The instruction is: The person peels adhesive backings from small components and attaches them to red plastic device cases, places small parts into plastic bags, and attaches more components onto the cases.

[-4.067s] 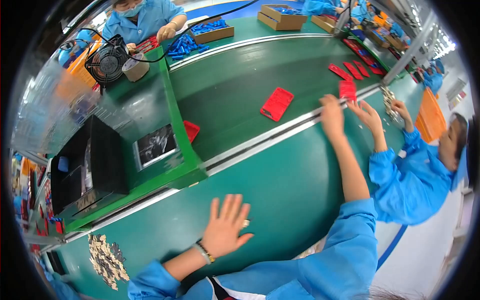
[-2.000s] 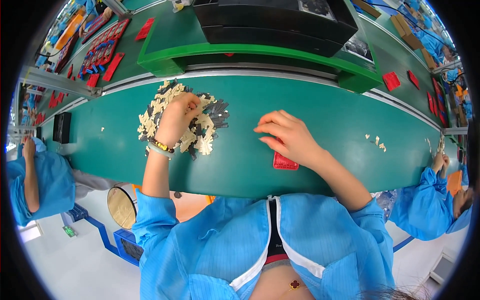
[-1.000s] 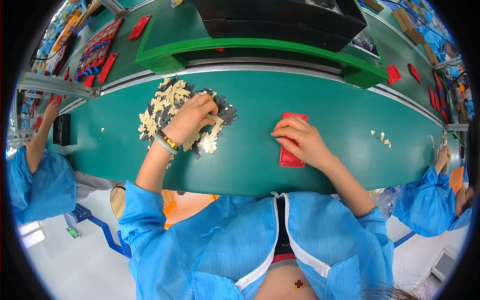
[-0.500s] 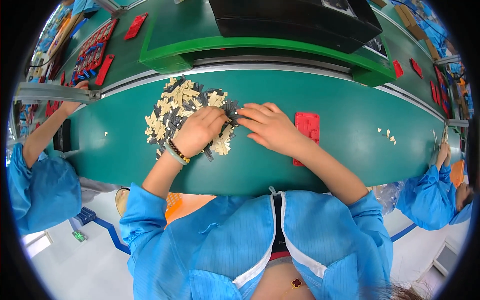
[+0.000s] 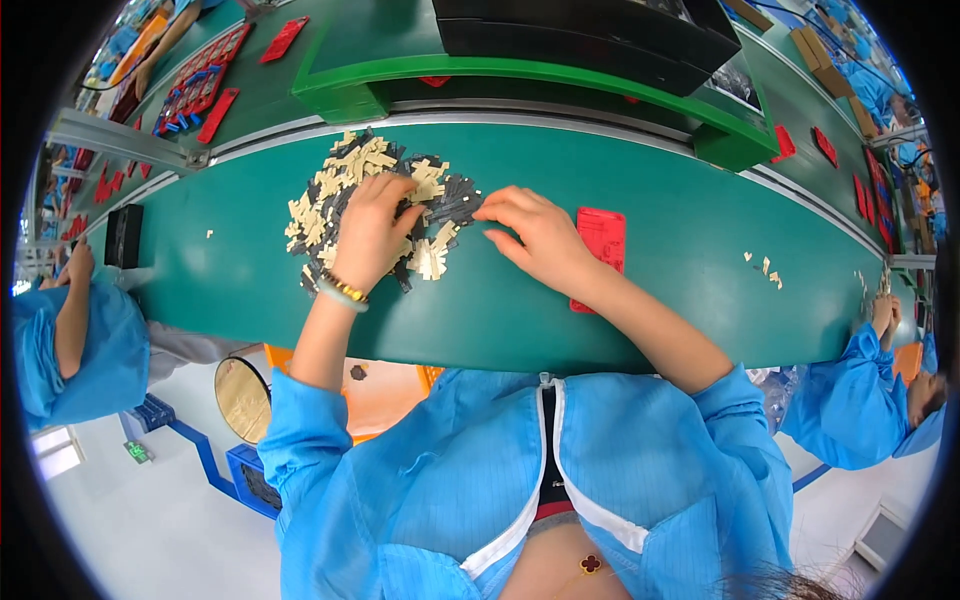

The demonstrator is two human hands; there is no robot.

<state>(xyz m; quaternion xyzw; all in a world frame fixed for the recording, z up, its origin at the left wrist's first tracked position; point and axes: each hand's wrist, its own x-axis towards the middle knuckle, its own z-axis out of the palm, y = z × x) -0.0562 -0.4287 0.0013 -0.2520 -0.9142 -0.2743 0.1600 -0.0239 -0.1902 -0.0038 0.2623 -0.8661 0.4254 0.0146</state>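
A loose pile of small flat pieces [image 5: 435, 255], cream and dark grey, lies on the green tabletop left of centre. Over the pile's middle rests my left hand [image 5: 375, 225], its fingers bent and the thumb apart from them. My right hand [image 5: 540, 235] is at the pile's right edge, fingertips beside a cluster of dark grey strips [image 5: 455, 200]. Its thumb stands away from the fingers, and I see nothing held in it. A red rectangular plastic casing [image 5: 602, 240] lies just beyond my right wrist, its lower part partly behind the forearm.
A green-edged shelf [image 5: 520, 72] carrying a black box [image 5: 590, 40] spans the far side. A few cream pieces [image 5: 768, 268] lie to the right. A black block [image 5: 123, 236] stands at the left end. Co-workers in blue sit at both sides [image 5: 80, 340].
My left hand has drawn left and up across the pile, away from the right hand, uncovering dark strips between them. The whole view has shifted slightly.
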